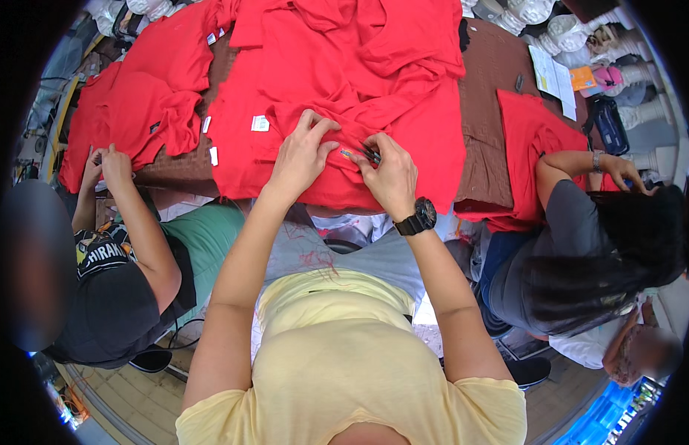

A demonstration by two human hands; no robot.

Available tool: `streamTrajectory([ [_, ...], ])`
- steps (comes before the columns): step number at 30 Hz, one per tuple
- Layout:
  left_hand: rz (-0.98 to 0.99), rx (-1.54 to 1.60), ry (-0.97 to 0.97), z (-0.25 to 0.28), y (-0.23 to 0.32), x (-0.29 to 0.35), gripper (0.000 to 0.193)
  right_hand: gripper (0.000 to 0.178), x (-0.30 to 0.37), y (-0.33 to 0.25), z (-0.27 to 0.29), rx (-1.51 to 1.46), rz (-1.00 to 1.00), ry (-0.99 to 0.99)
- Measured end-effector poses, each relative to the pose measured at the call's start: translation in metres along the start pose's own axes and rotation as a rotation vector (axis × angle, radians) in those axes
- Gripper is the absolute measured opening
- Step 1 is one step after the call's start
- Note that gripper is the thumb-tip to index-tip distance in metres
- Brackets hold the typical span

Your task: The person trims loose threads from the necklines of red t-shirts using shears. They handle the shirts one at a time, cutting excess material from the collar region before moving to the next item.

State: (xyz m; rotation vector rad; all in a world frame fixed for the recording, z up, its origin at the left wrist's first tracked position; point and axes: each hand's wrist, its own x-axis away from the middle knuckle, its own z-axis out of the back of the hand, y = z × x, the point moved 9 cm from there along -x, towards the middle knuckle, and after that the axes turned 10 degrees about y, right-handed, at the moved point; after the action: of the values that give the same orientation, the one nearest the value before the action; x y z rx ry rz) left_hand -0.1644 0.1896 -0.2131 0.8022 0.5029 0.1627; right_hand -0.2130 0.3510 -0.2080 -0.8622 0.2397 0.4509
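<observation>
Red shirts [411,96] lie spread and folded in a layered heap on the table before me. My left hand [303,152] is at a gathered part of the red shirt [292,115], its fingers bent and its thumb and forefinger closing on the cloth. Close by on its right, my right hand [391,176] grips small dark thread snips [372,154], their tip near the cloth. Between the two hands a small coloured emblem [346,153] shows on the shirt. A white label [260,123] lies left of my left hand.
The table has a brown patterned cover [481,119]. At left a person [129,185] handles another red shirt [148,96]; at right a person [574,245] sits by more red cloth [526,141]. A dark tool [518,83], papers [553,81] and thread cones [644,111] lie at right.
</observation>
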Motion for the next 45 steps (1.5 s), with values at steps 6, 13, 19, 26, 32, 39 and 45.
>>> streamTrajectory([
  [6, 0.035, 0.014, 0.065, 0.003, -0.007, -0.002, 0.010, 0.029, 0.003, -0.044, 0.006, 0.023, 0.399, -0.033],
  [13, 0.141, 0.181, 0.033, 0.004, -0.012, 0.003, 0.006, 0.022, 0.004, -0.032, -0.001, -0.046, 0.308, -0.044],
  [19, 0.140, 0.195, 0.023, 0.003, -0.012, 0.003, 0.007, 0.013, 0.000, -0.040, -0.007, 0.063, 0.357, -0.001],
  [26, 0.159, 0.181, -0.014, 0.001, -0.017, 0.002, 0.009, 0.010, -0.004, -0.047, -0.016, 0.144, 0.396, -0.001],
  [32, 0.152, 0.141, -0.013, 0.001, -0.019, 0.002, 0.010, 0.011, -0.005, -0.045, -0.018, 0.128, 0.347, 0.000],
  [39, 0.161, 0.210, -0.020, 0.011, -0.015, 0.006, 0.005, 0.018, -0.009, -0.027, -0.011, 0.046, 0.092, -0.145],
  [45, -0.138, -0.069, -0.011, 0.013, 0.008, 0.017, 0.008, 0.020, -0.003, -0.026, -0.012, -0.141, 0.095, -0.219],
])
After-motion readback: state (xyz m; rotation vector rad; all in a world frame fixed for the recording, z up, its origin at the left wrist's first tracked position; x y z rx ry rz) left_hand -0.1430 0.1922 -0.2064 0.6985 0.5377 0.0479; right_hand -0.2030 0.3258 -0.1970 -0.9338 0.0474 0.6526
